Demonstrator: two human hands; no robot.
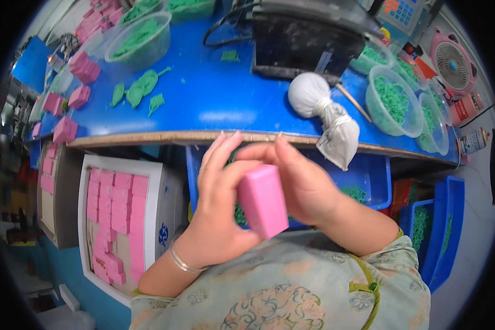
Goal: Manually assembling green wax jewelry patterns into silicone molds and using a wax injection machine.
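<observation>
A pink block-shaped mould (264, 201) stands tilted between my hands, in front of my body and just below the table's front edge. My left hand (217, 206) is wrapped round its left side, with the thumb low and the fingers near the top. Against the far right side of the mould, my right hand (308, 187) curves inward, its fingers reaching behind it; their tips are partly hidden. Beyond my right hand, a tied white cloth pouch (322, 110) hangs over the table's edge. A blue tray (374, 179) with green pieces lies beneath my hands.
A white box (154, 201) of pink moulds sits at the left. On the blue table (220, 104) are loose green pieces (143, 87), clear bowls (162, 47) of green pieces, a black machine (308, 47), a wooden stick (355, 103) and a pink fan (451, 63).
</observation>
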